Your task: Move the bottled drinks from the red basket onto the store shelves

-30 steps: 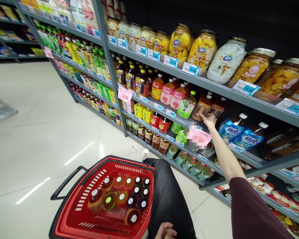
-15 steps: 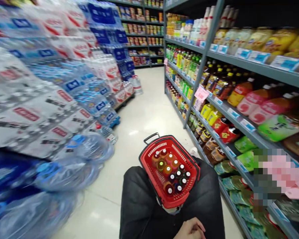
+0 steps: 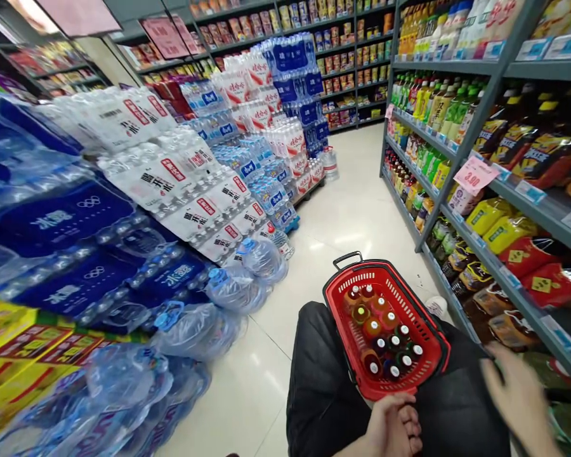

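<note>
A red shopping basket point(image 3: 334, 311) with black handles rests between my black-trousered legs. Inside stand several bottles, some amber with white caps point(image 3: 374, 325) and some dark. My left hand point(image 3: 394, 424) is at the basket's near rim, fingers curled in toward the palm and nothing visible in them. My right hand point(image 3: 518, 393), smeared by motion, is over my right thigh, beside the lower shelf of bottles. Its fingers are too blurred to read.
Shelves of drinks point(image 3: 528, 279) run along the right, with a pink price tag point(image 3: 476, 174). Stacked water packs point(image 3: 181, 171) and large water jugs point(image 3: 190, 327) line the left. A pale tiled aisle point(image 3: 347, 216) leads to shelves at the back.
The view has swung left, so basket and shelves sit further right. My left hand now shows at the basket's near rim, and my right hand has come out toward the right shelf.
</note>
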{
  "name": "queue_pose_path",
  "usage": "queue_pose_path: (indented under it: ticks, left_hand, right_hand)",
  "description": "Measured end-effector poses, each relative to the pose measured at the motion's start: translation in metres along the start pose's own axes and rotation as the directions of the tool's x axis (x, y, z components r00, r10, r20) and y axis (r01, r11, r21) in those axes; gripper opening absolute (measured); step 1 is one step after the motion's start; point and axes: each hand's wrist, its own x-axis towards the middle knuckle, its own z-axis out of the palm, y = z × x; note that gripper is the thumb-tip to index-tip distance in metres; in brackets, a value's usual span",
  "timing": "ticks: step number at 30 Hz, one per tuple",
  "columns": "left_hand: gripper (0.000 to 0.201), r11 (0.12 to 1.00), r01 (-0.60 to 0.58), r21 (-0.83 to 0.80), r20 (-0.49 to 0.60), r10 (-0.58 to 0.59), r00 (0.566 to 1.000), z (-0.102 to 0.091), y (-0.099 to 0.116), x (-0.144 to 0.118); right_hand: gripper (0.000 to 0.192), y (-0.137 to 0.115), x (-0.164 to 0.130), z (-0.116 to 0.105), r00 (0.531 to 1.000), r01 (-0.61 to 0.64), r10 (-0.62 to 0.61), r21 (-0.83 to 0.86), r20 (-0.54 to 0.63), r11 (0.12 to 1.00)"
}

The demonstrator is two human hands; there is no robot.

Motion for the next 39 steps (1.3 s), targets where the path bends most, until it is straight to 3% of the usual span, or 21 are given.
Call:
queue_pose_path:
  ticks: [2,4,7,9,10,11,12,13,14,15,17,20,25,27,32,39]
  left_hand:
    - [0.044,0.994,-0.044,-0.100,-0.039,0.040,0.998,0.000,0.001,-0.001]
    - [0.041,0.987,-0.074,-0.142,-0.062,0.065,0.996,0.005,0.004,-0.008]
    - [0.042,0.997,-0.070,-0.026,-0.023,0.069,0.997,0.025,0.026,-0.025]
    - [0.039,0.955,-0.126,0.269,0.062,0.113,0.992,0.040,0.060,-0.036]
    - [0.035,0.853,-0.208,0.478,0.109,0.177,0.978,0.046,0.082,-0.040]
    - [0.031,0.652,-0.300,0.696,0.159,0.268,0.950,0.050,0.107,-0.042]
    - [0.030,0.348,-0.320,0.881,0.202,0.334,0.921,0.050,0.133,-0.042]
    - [0.028,-0.009,-0.229,0.973,0.212,0.414,0.885,0.046,0.159,-0.040]
    - [0.027,-0.306,0.007,0.952,0.165,0.530,0.832,0.040,0.182,-0.037]
    - [0.029,-0.352,0.144,0.925,0.109,0.610,0.785,0.031,0.203,-0.033]
    - [0.042,-0.337,0.340,0.878,0.012,0.726,0.688,0.008,0.231,-0.020]
    - [0.056,-0.258,0.508,0.822,-0.105,0.807,0.581,-0.025,0.252,0.001]
    - [0.055,-0.137,0.590,0.796,-0.223,0.840,0.495,-0.053,0.275,0.024]
    - [0.056,-0.077,0.603,0.794,-0.274,0.840,0.468,-0.058,0.287,0.027]
    - [0.055,-0.032,0.609,0.792,-0.305,0.844,0.442,-0.064,0.300,0.029]
    - [0.053,-0.016,0.617,0.787,-0.325,0.838,0.437,-0.068,0.306,0.031]
  right_hand:
    - [0.046,-0.028,-0.009,0.045,0.996,-0.047,0.058,-0.160,0.062,0.986]
    - [0.038,-0.050,-0.012,0.069,0.981,-0.051,0.099,-0.270,0.169,0.962]
    - [0.039,-0.057,-0.008,0.070,0.943,-0.028,0.131,-0.320,0.306,0.947]
    - [0.038,-0.053,-0.004,0.062,0.933,-0.052,0.173,-0.357,0.316,0.933]
    - [0.037,-0.050,-0.003,0.058,0.930,-0.062,0.189,-0.373,0.317,0.926]
    - [0.036,-0.048,-0.002,0.055,0.927,-0.067,0.200,-0.385,0.318,0.921]
    - [0.034,-0.048,-0.002,0.054,0.924,-0.069,0.208,-0.393,0.321,0.917]
    - [0.033,-0.048,-0.001,0.055,0.922,-0.069,0.211,-0.399,0.324,0.914]
    - [0.032,-0.049,-0.001,0.056,0.922,-0.068,0.213,-0.407,0.323,0.911]
    - [0.032,-0.051,0.000,0.057,0.923,-0.065,0.213,-0.415,0.320,0.907]
    - [0.031,-0.054,0.000,0.060,0.925,-0.044,0.201,-0.432,0.324,0.901]
    - [0.031,-0.057,0.002,0.061,0.921,-0.013,0.188,-0.456,0.340,0.890]
    - [0.034,-0.060,0.006,0.060,0.906,0.046,0.188,-0.531,0.378,0.846]
    - [0.037,-0.066,0.010,0.065,0.881,0.094,0.186,-0.546,0.436,0.833]
    - [0.044,-0.088,0.019,0.101,0.744,0.171,0.193,-0.460,0.640,0.871]
    - [0.055,-0.086,0.027,0.162,0.585,0.121,0.354,-0.510,0.730,0.852]
